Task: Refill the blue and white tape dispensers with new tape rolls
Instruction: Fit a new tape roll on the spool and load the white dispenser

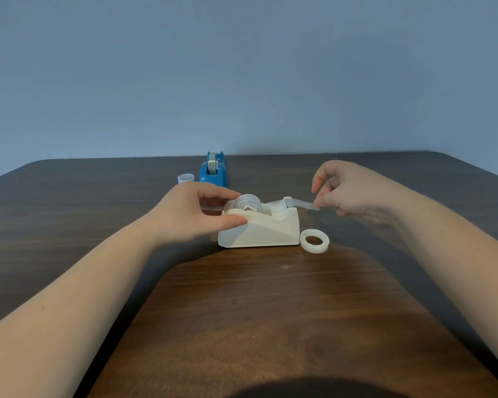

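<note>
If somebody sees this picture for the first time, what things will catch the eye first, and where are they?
In the middle of the dark wooden table, the white tape dispenser draws the eye: the left hand steadies it at its tape roll, while the right hand pinches the tape strip drawn past the cutter. Behind stands the blue tape dispenser, and a white ring lies at the white one's right.

faint dark print lines on the tape roll [248,201] in the white dispenser [260,229], too blurred to read
</note>
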Demonstrator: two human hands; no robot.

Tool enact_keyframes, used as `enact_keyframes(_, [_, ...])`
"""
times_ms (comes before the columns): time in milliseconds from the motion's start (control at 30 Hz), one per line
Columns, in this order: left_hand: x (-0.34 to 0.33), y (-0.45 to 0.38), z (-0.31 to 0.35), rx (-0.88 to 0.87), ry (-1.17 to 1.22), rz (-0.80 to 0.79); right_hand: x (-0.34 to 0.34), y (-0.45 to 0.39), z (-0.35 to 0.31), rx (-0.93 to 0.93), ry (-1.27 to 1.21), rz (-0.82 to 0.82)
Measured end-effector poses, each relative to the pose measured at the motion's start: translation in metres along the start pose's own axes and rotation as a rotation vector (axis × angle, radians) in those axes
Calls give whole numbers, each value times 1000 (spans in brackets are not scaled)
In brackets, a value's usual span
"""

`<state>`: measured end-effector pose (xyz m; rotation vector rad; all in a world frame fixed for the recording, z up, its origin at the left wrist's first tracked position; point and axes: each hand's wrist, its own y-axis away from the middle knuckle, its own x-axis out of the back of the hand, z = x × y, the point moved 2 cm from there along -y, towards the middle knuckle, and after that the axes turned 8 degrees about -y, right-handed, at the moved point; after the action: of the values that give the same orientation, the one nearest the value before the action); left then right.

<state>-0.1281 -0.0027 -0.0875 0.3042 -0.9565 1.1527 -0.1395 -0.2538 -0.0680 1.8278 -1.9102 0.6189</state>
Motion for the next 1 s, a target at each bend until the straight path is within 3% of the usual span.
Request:
enact_keyframes(667, [-1, -1, 3, -18, -74, 43, -37, 1, 2, 209, 300, -29])
enact_keyframes(1000, [-10, -3, 9, 36, -143, 153, -37, -5, 12, 161, 259, 31])
